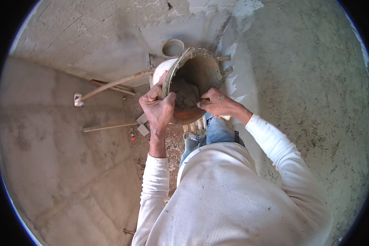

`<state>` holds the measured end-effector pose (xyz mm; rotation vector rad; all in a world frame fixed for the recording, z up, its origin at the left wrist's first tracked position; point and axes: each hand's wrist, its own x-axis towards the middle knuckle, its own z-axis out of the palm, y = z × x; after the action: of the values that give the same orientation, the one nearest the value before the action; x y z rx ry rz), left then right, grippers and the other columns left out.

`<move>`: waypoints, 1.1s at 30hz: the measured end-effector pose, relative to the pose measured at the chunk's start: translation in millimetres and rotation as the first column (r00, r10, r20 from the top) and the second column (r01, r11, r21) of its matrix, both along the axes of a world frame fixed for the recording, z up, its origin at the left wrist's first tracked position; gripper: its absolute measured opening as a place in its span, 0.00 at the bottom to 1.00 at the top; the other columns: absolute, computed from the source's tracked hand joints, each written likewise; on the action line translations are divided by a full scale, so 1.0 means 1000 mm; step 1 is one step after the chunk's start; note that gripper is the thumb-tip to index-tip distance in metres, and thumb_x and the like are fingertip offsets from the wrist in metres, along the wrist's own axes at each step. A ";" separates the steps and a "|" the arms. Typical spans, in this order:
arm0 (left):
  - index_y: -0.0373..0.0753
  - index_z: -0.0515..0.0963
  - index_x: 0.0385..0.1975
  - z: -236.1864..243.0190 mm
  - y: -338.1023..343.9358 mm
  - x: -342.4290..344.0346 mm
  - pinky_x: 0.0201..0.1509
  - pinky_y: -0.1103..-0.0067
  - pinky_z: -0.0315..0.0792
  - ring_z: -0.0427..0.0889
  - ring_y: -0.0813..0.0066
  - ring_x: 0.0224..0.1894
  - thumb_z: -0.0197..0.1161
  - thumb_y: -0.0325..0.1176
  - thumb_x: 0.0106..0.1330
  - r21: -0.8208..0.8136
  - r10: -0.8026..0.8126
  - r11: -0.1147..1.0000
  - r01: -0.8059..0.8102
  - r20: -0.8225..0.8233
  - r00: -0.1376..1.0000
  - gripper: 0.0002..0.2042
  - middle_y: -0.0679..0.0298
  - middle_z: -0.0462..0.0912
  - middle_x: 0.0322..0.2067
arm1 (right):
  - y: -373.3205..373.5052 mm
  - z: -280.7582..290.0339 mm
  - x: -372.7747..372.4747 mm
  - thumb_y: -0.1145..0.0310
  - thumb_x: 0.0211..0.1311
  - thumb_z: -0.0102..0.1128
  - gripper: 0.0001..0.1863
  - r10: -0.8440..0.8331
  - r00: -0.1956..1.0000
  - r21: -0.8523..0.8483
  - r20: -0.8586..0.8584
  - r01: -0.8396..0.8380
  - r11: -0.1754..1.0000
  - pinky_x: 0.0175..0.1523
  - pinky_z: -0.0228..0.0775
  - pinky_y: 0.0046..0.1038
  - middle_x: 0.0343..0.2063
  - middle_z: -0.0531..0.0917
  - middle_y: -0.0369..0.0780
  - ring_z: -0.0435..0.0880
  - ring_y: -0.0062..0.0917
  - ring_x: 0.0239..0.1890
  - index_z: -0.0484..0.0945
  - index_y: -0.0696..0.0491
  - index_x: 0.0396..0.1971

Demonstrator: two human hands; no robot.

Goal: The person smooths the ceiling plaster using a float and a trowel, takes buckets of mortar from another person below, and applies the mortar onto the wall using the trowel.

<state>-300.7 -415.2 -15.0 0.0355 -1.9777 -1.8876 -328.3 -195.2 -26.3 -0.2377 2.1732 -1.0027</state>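
A white bucket (161, 70) caked with mortar along its rim is tipped so its mouth faces me. Wet grey mortar (184, 91) lies inside against the lower wall. My left hand (158, 105) is closed on the left side of the rim, thumb on the near side. At the right of the mouth, my right hand (220, 102) is curled closed around a slim tool; a pale end (225, 117) shows below the wrist, and its working end is hidden by fingers and mortar. A reddish-orange patch shows along the bucket's lower edge.
A rough plastered wall (303, 102) rises close on my right. Beyond the bucket is a round container (173, 48). A wooden pole (115, 84) extends left from the bucket, with a plank (110, 126) lower down. Wooden slats (194, 126) show by my legs.
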 end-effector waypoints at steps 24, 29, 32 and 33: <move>0.36 0.69 0.16 -0.145 -0.032 0.070 0.31 0.78 0.59 0.64 0.82 0.25 0.59 0.20 0.46 0.168 0.372 0.874 -0.456 0.372 0.850 0.06 0.73 0.71 0.21 | 0.046 0.130 -0.035 0.57 0.66 0.68 0.21 0.055 0.769 0.091 -0.636 0.004 0.996 0.45 0.76 0.45 0.31 0.85 0.56 0.86 0.51 0.39 0.80 0.63 0.41; 0.33 0.72 0.17 -0.166 -0.062 0.082 0.30 0.78 0.59 0.64 0.81 0.24 0.57 0.21 0.43 -0.006 0.462 0.867 -0.499 0.388 0.798 0.02 0.73 0.70 0.19 | 0.079 0.278 -0.099 0.61 0.68 0.67 0.17 0.196 0.520 0.049 -0.831 -0.283 0.958 0.29 0.75 0.37 0.23 0.84 0.43 0.84 0.27 0.22 0.82 0.62 0.41; 0.34 0.73 0.15 -0.164 -0.078 0.090 0.28 0.78 0.60 0.65 0.82 0.22 0.56 0.21 0.43 -0.059 0.573 0.806 -0.589 0.330 0.751 0.01 0.72 0.71 0.17 | 0.113 0.333 -0.142 0.61 0.69 0.67 0.17 -0.051 0.832 -0.397 -0.553 -0.209 0.894 0.20 0.73 0.26 0.23 0.85 0.41 0.79 0.21 0.16 0.83 0.63 0.42; 0.32 0.77 0.19 -0.180 -0.095 0.096 0.28 0.79 0.61 0.67 0.82 0.22 0.55 0.22 0.44 -0.077 0.576 0.804 -0.589 0.343 0.742 0.04 0.72 0.74 0.18 | 0.131 0.341 -0.160 0.61 0.70 0.66 0.18 -0.124 0.852 -0.514 -0.508 -0.185 0.837 0.18 0.73 0.22 0.24 0.85 0.41 0.77 0.18 0.15 0.83 0.63 0.44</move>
<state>-204.2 -510.5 -194.7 0.9596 -1.8313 -1.5551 -488.1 -64.6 315.0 -0.9159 2.2716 -1.6924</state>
